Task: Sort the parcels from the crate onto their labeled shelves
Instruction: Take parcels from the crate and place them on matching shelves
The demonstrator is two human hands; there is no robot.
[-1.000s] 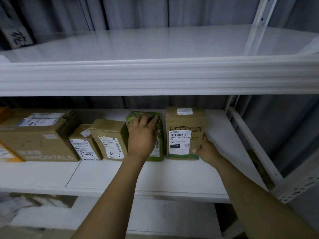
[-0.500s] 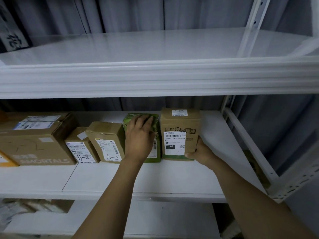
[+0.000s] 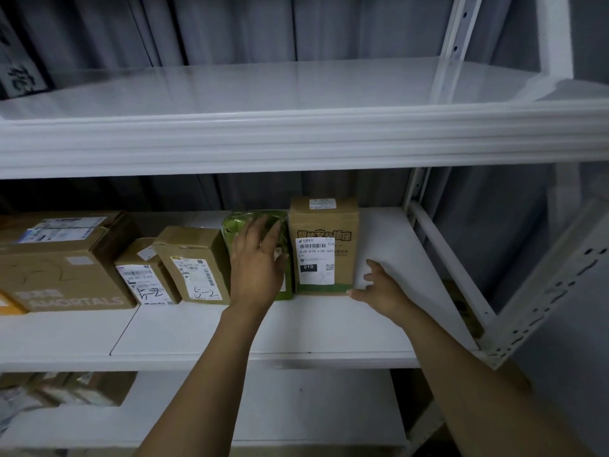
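Observation:
A row of parcels stands on the middle white shelf [image 3: 263, 328]. A tall brown box with a white label reading 010 [image 3: 324, 245] is upright at the right end. Beside it on the left is a green parcel [image 3: 235, 225], and my left hand [image 3: 258, 265] lies flat against its front with straight fingers. My right hand [image 3: 382, 288] hovers just right of the tall box's lower corner, fingers spread and holding nothing. Two small brown boxes marked 5-2 [image 3: 194, 265] [image 3: 141, 278] stand further left.
A large brown carton [image 3: 62, 268] fills the shelf's left end. The upper shelf [image 3: 296, 90] is bare and its thick front rail overhangs the parcels. White uprights [image 3: 445, 258] frame the right side. More parcels [image 3: 66, 390] lie on the lower shelf at the left.
My right hand has let go of the tall brown box and drawn back a little to the right. My left hand stays on the green parcel, fingers now straighter.

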